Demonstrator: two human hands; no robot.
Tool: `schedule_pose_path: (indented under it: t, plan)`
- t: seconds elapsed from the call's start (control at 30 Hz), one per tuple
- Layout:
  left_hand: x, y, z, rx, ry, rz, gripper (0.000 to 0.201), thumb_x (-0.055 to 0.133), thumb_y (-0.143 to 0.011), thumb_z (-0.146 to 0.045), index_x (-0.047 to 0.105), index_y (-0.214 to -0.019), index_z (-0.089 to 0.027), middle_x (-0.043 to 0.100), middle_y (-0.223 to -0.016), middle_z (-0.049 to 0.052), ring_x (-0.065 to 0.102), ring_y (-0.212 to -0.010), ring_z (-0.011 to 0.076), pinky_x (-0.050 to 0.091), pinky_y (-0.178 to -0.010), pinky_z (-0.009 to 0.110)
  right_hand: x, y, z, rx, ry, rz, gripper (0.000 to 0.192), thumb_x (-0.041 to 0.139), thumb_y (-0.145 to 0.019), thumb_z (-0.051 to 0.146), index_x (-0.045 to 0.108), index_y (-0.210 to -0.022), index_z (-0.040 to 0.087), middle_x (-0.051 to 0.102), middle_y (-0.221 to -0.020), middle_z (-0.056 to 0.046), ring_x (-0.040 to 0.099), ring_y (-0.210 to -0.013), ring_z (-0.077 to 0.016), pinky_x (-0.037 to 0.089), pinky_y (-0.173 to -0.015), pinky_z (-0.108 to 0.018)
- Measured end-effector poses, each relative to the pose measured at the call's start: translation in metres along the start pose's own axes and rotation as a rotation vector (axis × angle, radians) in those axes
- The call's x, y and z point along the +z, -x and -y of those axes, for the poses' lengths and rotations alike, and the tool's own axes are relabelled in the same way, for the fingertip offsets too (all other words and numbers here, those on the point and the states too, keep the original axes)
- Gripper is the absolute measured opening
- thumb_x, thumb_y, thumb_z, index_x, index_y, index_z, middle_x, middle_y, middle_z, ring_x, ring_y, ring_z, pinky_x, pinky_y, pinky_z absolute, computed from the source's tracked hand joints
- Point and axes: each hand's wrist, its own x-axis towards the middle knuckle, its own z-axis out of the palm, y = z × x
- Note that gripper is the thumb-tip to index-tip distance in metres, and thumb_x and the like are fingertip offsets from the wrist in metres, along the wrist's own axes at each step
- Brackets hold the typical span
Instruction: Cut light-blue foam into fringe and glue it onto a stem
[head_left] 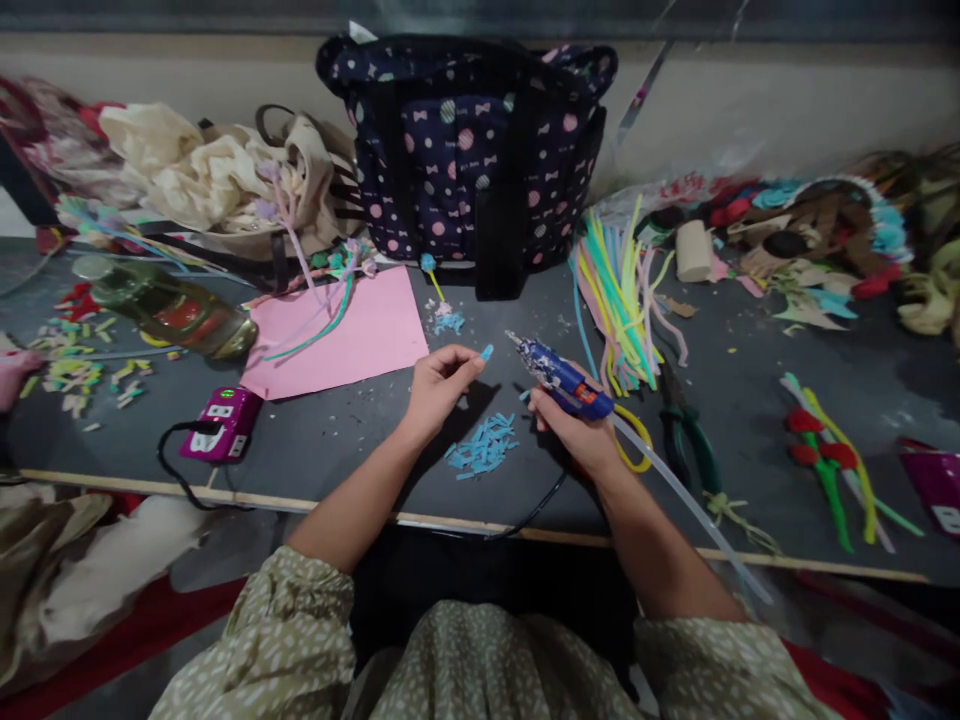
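Note:
My left hand (445, 385) pinches a small blue strip (487, 353) between thumb and fingertips, above the table. In my right hand (574, 425) is a blue glue gun (562, 378), its nozzle pointing up and left toward the strip without touching it. A clear glue stick (690, 505) trails out of the gun's back end. Between my hands, closer to the table's front edge, lies a loose pile of short blue strips (484, 446). Beyond my hands sits a small flower with a yellow stem (436, 287) and a blue top, beside blue and pale bits.
A dark patterned bag (480, 150) stands at the back. Left are a pink sheet (352, 330), a glass bottle (176, 310) and a purple power socket (222, 425). On the right lie colored pipe cleaners (619, 300), green-handled pliers (686, 430) and red flowers with green stems (829, 465).

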Motion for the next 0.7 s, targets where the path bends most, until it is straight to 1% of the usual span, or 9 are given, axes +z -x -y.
schedule_pose_path:
  t: [0.1, 0.17, 0.33, 0.47, 0.6, 0.7]
  plan:
    - [0.000, 0.001, -0.001, 0.039, -0.020, -0.031, 0.026, 0.073, -0.076, -0.042, 0.067, -0.074, -0.017, 0.058, -0.063, -0.002, 0.046, -0.054, 0.0074, 0.038, -0.052, 0.021, 0.000, 0.001, 0.004, -0.009, -0.017, 0.034, 0.026, 0.072, -0.077, 0.044, 0.057, -0.084, 0.024, 0.064, -0.065, 0.004, 0.058, -0.047, -0.0126, 0.047, -0.049, -0.027]
    - [-0.001, 0.002, -0.001, 0.055, -0.035, -0.039, 0.026, 0.072, -0.078, -0.042, 0.067, -0.075, -0.017, 0.058, -0.063, -0.002, 0.046, -0.054, 0.0074, 0.038, -0.053, 0.021, -0.001, 0.001, 0.004, -0.001, -0.016, 0.031, 0.027, 0.074, -0.075, 0.044, 0.057, -0.082, 0.024, 0.061, -0.061, 0.005, 0.056, -0.045, -0.0122, 0.046, -0.048, -0.026]
    - [-0.003, 0.002, -0.001, 0.078, -0.040, -0.041, 0.027, 0.070, -0.079, -0.042, 0.066, -0.075, -0.016, 0.057, -0.064, -0.001, 0.046, -0.055, 0.0075, 0.037, -0.054, 0.022, 0.000, -0.001, -0.003, 0.013, -0.008, 0.023, 0.032, 0.077, -0.071, 0.045, 0.057, -0.080, 0.023, 0.055, -0.057, 0.008, 0.052, -0.042, -0.0101, 0.043, -0.044, -0.025]
    - [-0.002, 0.002, -0.003, 0.073, -0.023, -0.037, 0.024, 0.070, -0.079, -0.040, 0.066, -0.075, -0.017, 0.058, -0.065, -0.001, 0.046, -0.056, 0.0079, 0.037, -0.054, 0.023, 0.000, -0.001, -0.010, 0.014, 0.004, 0.003, 0.032, 0.077, -0.071, 0.047, 0.059, -0.081, 0.022, 0.058, -0.061, 0.007, 0.053, -0.042, -0.0100, 0.044, -0.044, -0.025]
    - [-0.001, 0.004, -0.006, 0.075, -0.036, -0.043, 0.024, 0.070, -0.079, -0.041, 0.067, -0.075, -0.017, 0.058, -0.064, -0.001, 0.046, -0.056, 0.0086, 0.037, -0.054, 0.023, 0.000, -0.001, -0.015, -0.017, 0.042, 0.001, 0.032, 0.077, -0.071, 0.048, 0.060, -0.080, 0.023, 0.058, -0.058, 0.006, 0.053, -0.042, -0.0113, 0.044, -0.045, -0.026]
    - [-0.001, 0.005, -0.008, 0.086, -0.039, -0.044, 0.025, 0.070, -0.079, -0.042, 0.067, -0.075, -0.017, 0.058, -0.064, -0.001, 0.046, -0.056, 0.0085, 0.037, -0.054, 0.023, 0.000, -0.001, -0.016, -0.010, 0.057, 0.005, 0.031, 0.076, -0.072, 0.049, 0.061, -0.078, 0.023, 0.058, -0.056, 0.006, 0.054, -0.042, -0.0123, 0.045, -0.045, -0.027]
